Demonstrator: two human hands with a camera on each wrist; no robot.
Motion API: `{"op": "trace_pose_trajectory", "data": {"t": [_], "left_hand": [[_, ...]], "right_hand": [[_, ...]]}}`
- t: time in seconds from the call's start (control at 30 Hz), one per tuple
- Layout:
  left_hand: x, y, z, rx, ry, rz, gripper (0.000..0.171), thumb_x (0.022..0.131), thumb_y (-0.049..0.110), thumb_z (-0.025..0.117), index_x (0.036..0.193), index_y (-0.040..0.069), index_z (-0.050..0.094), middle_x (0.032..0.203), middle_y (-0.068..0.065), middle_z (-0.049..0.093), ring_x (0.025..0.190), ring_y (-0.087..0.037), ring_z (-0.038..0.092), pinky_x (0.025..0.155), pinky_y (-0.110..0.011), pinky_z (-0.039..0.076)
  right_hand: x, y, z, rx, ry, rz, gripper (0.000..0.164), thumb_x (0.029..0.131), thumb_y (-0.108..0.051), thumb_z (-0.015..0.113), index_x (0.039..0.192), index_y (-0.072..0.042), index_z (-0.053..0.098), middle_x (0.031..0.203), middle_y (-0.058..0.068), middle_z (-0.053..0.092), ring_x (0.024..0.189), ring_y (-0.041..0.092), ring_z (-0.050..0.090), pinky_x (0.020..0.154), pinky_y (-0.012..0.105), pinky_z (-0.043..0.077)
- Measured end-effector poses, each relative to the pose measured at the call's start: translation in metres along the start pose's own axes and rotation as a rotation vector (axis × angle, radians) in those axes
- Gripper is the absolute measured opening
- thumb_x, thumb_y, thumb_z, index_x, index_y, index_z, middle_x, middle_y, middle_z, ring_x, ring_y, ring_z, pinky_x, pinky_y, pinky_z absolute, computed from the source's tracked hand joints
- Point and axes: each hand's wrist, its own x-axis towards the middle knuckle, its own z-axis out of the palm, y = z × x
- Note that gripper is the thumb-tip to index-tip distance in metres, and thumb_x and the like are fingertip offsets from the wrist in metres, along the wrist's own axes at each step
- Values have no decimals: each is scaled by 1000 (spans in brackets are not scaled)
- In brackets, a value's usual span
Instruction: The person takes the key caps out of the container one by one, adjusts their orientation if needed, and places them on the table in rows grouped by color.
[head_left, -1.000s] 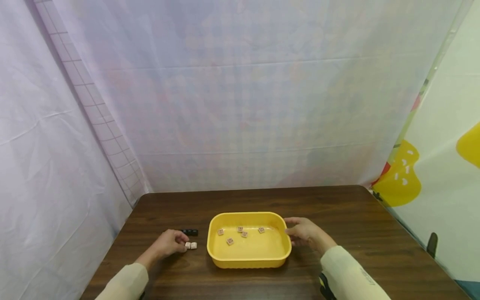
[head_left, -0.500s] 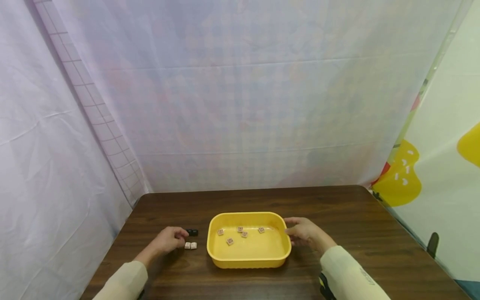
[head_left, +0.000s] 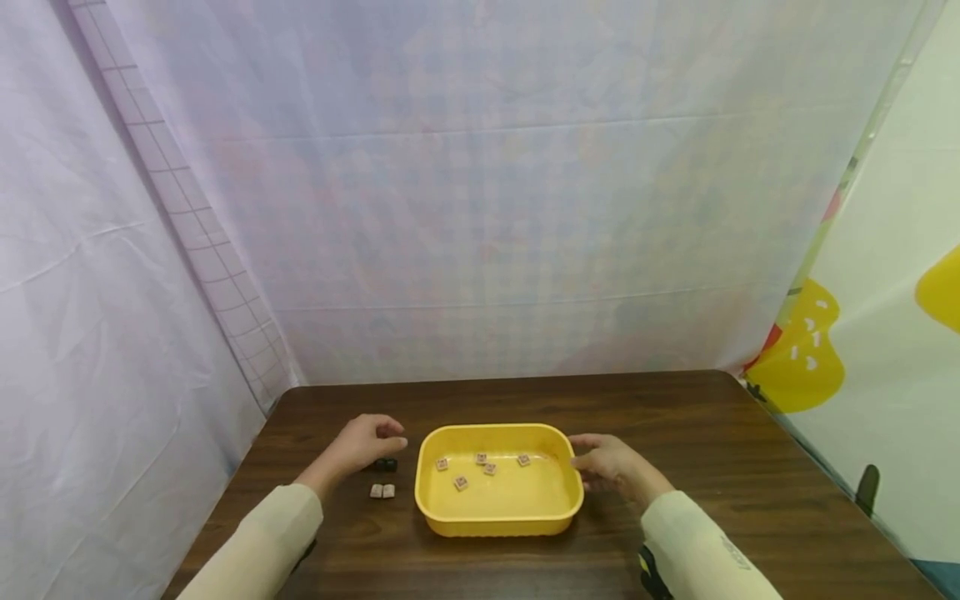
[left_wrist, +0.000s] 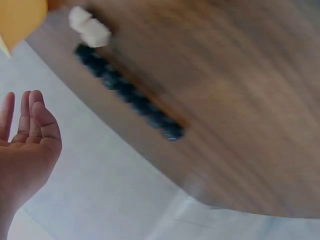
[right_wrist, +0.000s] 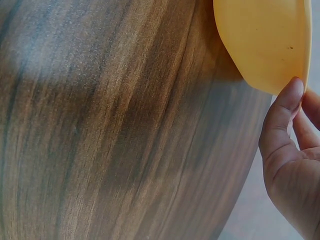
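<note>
Left arm (head_left: 258,542): extended forward and angled inward, wrist (head_left: 318,477) nearly in line with the forearm. Left hand (head_left: 363,442): reaches slightly farther forward than the right; fingers relaxed and gently bent, thumb apart from the index finger. Palm visible in the left wrist view.

Right arm (head_left: 697,542): extended forward, angled inward to the left. Right hand (head_left: 613,467): thumb opposes the fingers in a pinch grip; thumb tip in front, fingers behind.

A yellow bin (head_left: 498,527) sits upright on the surface (head_left: 675,417), five small pale pieces (head_left: 490,469) scattered inside. Left of it, two whitish blocks (head_left: 388,492) lie side by side, near a straight row of black blocks (left_wrist: 126,91).
</note>
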Motion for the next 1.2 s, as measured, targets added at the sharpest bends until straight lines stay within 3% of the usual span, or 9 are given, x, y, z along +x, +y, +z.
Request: {"op": "trace_pose_trajectory", "data": {"t": [0.27,0.67,0.93,1.2], "left_hand": [[20,44,12,38,-72,42,28,90,21,74,113,4,70,101,-3,68,93,-21,63,80,-41,54],[46,98,50,174,-232,182,29,90,18,74,115,3,71,104,-6,68,97,-23,62,85,-41,52],[54,103,78,265,-339,123,31,91,19,74,119,8,70,112,-4,67,99,-20,63,83,-36,53],[56,96,96,356,-339,97,32,83,20,82,113,11,74,115,-3,68,107,-23,61,92,-37,50]], "right_hand": [[0,-1,-1,-5,4,4,52,94,2,59,144,4,44,97,18,64,71,21,61,62,32,55],[-3,-3,-2,-8,7,-20,53,93,3,61,143,5,45,100,19,65,66,21,60,60,30,54],[-1,1,0,-6,6,-22,51,93,4,60,142,4,47,97,18,65,69,22,62,60,31,55],[-1,0,1,-8,7,-18,52,93,4,60,143,4,46,94,18,64,67,20,61,59,31,55]]}}
